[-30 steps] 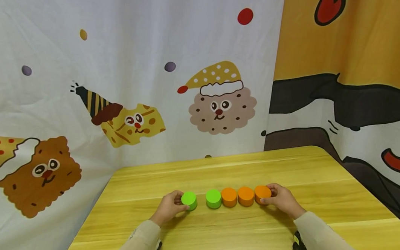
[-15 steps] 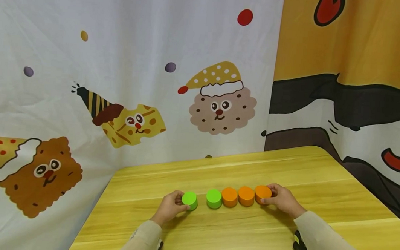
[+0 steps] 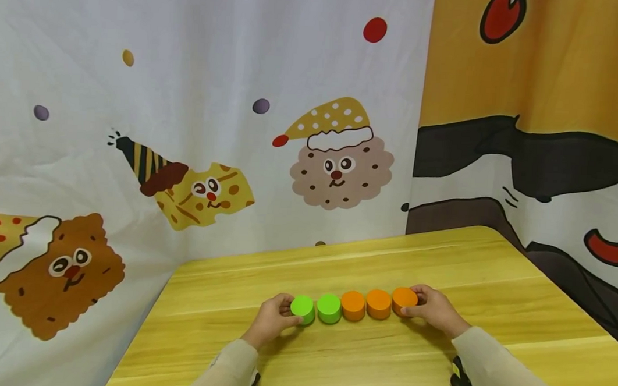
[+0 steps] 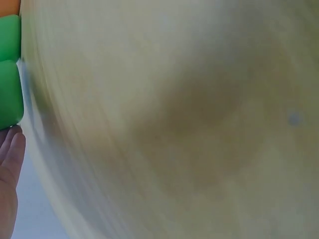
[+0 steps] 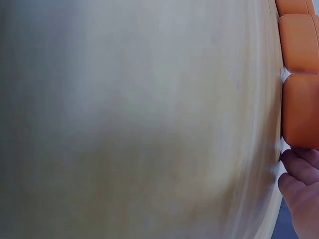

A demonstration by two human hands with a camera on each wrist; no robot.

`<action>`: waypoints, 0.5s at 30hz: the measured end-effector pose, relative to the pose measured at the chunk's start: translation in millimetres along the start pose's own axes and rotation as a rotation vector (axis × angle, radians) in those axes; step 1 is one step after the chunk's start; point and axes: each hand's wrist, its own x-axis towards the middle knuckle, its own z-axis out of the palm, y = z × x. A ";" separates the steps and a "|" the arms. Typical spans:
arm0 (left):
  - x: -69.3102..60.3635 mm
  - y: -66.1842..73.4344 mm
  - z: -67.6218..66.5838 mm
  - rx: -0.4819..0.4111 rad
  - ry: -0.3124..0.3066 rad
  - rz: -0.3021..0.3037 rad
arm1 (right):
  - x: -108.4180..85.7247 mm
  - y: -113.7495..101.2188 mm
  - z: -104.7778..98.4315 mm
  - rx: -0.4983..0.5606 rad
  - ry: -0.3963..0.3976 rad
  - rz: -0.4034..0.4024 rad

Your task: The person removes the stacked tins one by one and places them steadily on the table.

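Observation:
Two green and three orange round blocks form one row on the wooden table. My left hand (image 3: 272, 319) holds the left-end green block (image 3: 303, 308) from its outer side, thumb in front and fingers behind. That block stands right beside the second green block (image 3: 329, 308); the left wrist view shows the two meeting or nearly so. Then come an orange block (image 3: 353, 305) and a middle orange block (image 3: 379, 303). At the other end my right hand (image 3: 436, 309) holds the last orange block (image 3: 404, 300) between thumb and fingers. In the right wrist view, fingertips (image 5: 294, 162) touch that block's outer side.
The wooden tabletop (image 3: 331, 363) spreads in front of and behind the row. A white curtain (image 3: 216, 66) with cartoon prints hangs along the back edge, and an orange and black patterned one (image 3: 530, 82) at the right.
My left hand has slid its green block to the right, closing the gap to the second green block. My right hand has stayed in place at the last orange block.

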 end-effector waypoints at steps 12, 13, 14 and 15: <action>0.1 -2.2 5.5 0.002 -0.010 0.024 | -1.7 1.3 0.6 0.024 -0.001 -0.002; 0.3 -2.6 5.8 0.000 -0.007 0.025 | -1.9 1.5 0.5 0.028 -0.001 -0.003; 0.2 -2.6 6.2 -0.005 -0.004 0.024 | -2.4 1.6 0.6 0.031 -0.003 -0.003; 0.2 -2.9 6.6 -0.003 0.001 0.024 | -2.5 1.8 0.5 0.035 -0.003 -0.001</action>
